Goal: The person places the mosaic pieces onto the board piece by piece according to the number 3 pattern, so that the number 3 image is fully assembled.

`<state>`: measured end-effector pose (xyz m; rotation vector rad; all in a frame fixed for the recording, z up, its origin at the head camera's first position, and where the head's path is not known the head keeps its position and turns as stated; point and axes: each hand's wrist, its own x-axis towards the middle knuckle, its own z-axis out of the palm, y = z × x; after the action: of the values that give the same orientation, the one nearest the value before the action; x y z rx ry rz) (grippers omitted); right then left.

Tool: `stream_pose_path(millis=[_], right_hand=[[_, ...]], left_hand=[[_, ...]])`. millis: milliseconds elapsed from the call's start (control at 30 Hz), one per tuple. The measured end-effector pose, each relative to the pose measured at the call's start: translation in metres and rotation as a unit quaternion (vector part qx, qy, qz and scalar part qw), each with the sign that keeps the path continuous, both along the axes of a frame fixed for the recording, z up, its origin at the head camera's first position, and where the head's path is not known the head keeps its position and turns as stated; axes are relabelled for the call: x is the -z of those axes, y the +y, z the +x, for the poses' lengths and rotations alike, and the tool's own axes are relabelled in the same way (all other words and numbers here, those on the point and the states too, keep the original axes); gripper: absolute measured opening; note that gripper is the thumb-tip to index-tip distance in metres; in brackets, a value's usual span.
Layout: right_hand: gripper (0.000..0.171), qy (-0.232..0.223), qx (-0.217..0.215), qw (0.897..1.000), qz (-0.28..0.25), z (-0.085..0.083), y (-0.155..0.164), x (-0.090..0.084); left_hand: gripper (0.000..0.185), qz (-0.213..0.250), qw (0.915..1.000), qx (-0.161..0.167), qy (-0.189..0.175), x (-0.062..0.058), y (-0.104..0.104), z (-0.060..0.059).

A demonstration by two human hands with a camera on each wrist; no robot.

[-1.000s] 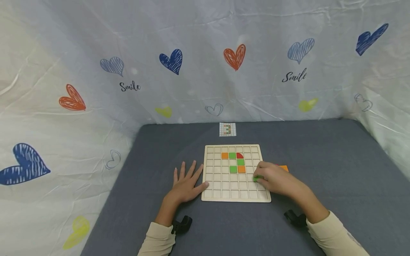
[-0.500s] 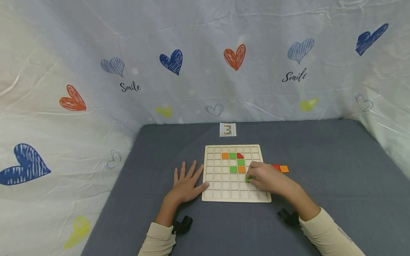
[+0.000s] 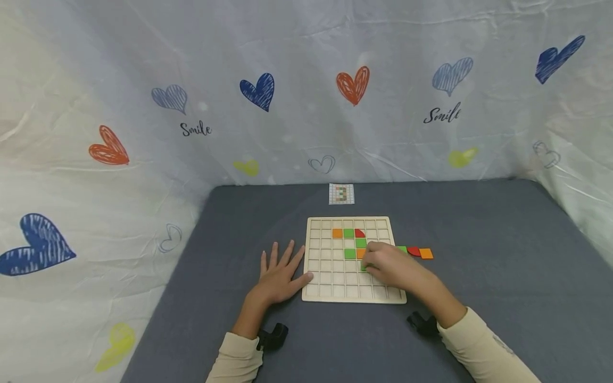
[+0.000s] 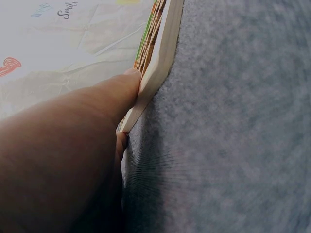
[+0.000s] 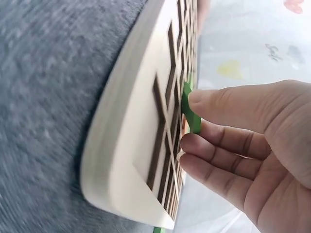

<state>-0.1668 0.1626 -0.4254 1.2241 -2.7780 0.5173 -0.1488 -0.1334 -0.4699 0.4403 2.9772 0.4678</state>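
A wooden grid board (image 3: 325, 277) lies on the grey cloth. In the head view my right hand (image 3: 395, 266) pinches a green square tile (image 3: 364, 267) over the board, just below an orange tile (image 3: 360, 254). The right wrist view shows this green tile tilted between thumb and fingers. My left hand (image 3: 279, 279) lies spread on the cloth, its thumb resting on the board's left edge. Set in the grid are another orange tile (image 3: 337, 233), a red quarter-round tile (image 3: 359, 233) and several green tiles (image 3: 348, 233). Fingers partly hide the lower orange tile.
Right of the board lie a green tile (image 3: 402, 248), a red rounded tile (image 3: 414, 251) and an orange tile (image 3: 426, 254), the green one partly behind my right hand. A printed grid card (image 3: 341, 194) lies beyond the board. A white curtain (image 3: 287, 127) backs the table.
My right hand has moved left across the board with the green tile, uncovering the loose tiles at the right. The left hand stays in place.
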Motion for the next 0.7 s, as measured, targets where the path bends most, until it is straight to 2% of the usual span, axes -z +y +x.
stream_pose_path(millis=[167,267,400,533,600,700], right_hand=[[0.015,0.025,-0.012,1.0,-0.005,-0.001,-0.007,0.005],[0.021,0.034,0.001,0.999,0.0,0.0,-0.011,0.007],[0.019,0.052,0.023,0.998,0.021,0.005,-0.015,0.008],[0.019,0.074,0.022,0.996,0.038,0.01,-0.014,0.006],[0.02,0.062,0.012,0.998,0.025,0.01,-0.01,0.005],[0.023,0.017,-0.018,1.0,-0.008,0.007,0.0,0.002]], left_hand=[[0.074,-0.004,1.0,-0.001,0.005,0.001,0.0,0.0],[0.074,-0.006,1.0,0.0,0.004,0.001,0.0,0.0],[0.074,-0.007,1.0,0.0,0.0,0.001,0.0,0.0],[0.074,-0.005,1.0,0.0,-0.002,0.001,0.0,0.0],[0.074,-0.004,1.0,0.0,-0.003,0.0,0.0,0.0],[0.074,-0.002,1.0,-0.001,-0.003,0.0,0.001,0.0]])
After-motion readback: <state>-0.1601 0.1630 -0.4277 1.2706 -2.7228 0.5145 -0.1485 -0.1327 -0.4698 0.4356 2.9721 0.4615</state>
